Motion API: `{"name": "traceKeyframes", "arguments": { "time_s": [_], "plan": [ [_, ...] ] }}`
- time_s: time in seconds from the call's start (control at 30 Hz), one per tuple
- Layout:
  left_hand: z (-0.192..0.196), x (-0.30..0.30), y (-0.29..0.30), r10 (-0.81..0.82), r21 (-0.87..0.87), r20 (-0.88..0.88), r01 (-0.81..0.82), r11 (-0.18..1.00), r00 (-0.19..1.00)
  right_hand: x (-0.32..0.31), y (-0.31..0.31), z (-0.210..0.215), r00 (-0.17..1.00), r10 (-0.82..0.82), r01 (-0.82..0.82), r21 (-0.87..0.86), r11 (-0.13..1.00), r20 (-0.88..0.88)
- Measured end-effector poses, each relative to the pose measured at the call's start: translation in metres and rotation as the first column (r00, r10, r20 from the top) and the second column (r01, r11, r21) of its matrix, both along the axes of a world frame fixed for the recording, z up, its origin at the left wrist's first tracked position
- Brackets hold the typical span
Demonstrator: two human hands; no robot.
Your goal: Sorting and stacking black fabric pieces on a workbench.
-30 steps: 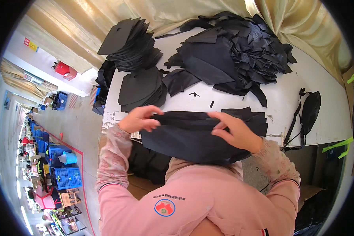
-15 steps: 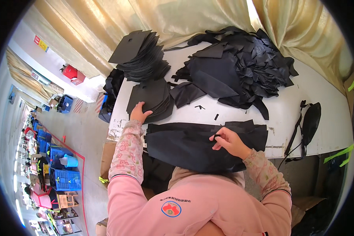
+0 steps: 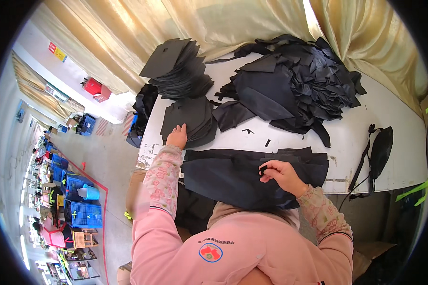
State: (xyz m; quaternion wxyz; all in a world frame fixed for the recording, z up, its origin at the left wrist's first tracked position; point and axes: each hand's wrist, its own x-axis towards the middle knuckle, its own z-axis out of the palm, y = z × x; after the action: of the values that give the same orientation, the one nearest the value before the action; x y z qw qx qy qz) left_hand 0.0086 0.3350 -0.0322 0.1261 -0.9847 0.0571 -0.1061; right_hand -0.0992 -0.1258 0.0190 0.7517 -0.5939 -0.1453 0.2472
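My left hand (image 3: 177, 137) rests on the near edge of a low stack of black flat panels (image 3: 188, 114), its fingers stretched out over the top piece. In my right hand (image 3: 286, 176), a small black strip (image 3: 263, 169) is pinched between thumb and fingers. That hand hovers over a long layered pile of black fabric pieces (image 3: 223, 171) lying along the front edge of the table, just before my body. Behind the low stack stands a taller stack of similar black panels (image 3: 169, 59), some with a small cutout near the edge.
A big loose heap of black fabric pieces (image 3: 314, 76) covers the back of the white table (image 3: 347, 156). Small black scraps (image 3: 267, 142) lie in the middle. A black pouch with straps (image 3: 381, 147) is at the right. Beige curtains (image 3: 252, 19) hang behind; blue crates (image 3: 84, 214) stand leftward.
The whole view has shifted slightly, moving the table rightward in the picture. My left thumb, spread out before, is now drawn in by the fingers. My right hand keeps its pinch.
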Motion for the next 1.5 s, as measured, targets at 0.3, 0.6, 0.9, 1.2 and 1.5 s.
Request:
{"name": "traceKeyframes", "arguments": {
  "time_s": [0.3,0.6,0.9,1.2,1.5],
  "plan": [
    [0.030,0.006,-0.024,0.065,-0.152,-0.220,-0.100,0.983,0.973,-0.016,-0.003,0.005,0.996,-0.056,0.069,-0.219,0.973,0.065],
    [0.011,0.003,-0.024,0.212,-0.116,-0.140,-0.229,0.967,0.967,-0.011,0.005,0.004,0.998,-0.001,0.014,-0.190,0.982,0.070],
    [0.069,-0.024,-0.060,0.126,-0.547,0.297,0.060,0.835,0.946,-0.008,-0.008,0.011,0.991,-0.055,0.085,-0.268,0.960,0.118],
    [0.127,-0.140,-0.153,-0.166,-0.998,0.063,0.059,-0.030,0.984,0.045,0.026,0.036,0.820,-0.456,0.488,-0.008,0.873,0.345],
    [0.116,-0.164,-0.169,-0.431,-0.918,-0.012,0.160,0.362,0.902,0.031,0.016,0.014,0.919,-0.311,0.344,-0.108,0.933,0.241]
  ]
}}
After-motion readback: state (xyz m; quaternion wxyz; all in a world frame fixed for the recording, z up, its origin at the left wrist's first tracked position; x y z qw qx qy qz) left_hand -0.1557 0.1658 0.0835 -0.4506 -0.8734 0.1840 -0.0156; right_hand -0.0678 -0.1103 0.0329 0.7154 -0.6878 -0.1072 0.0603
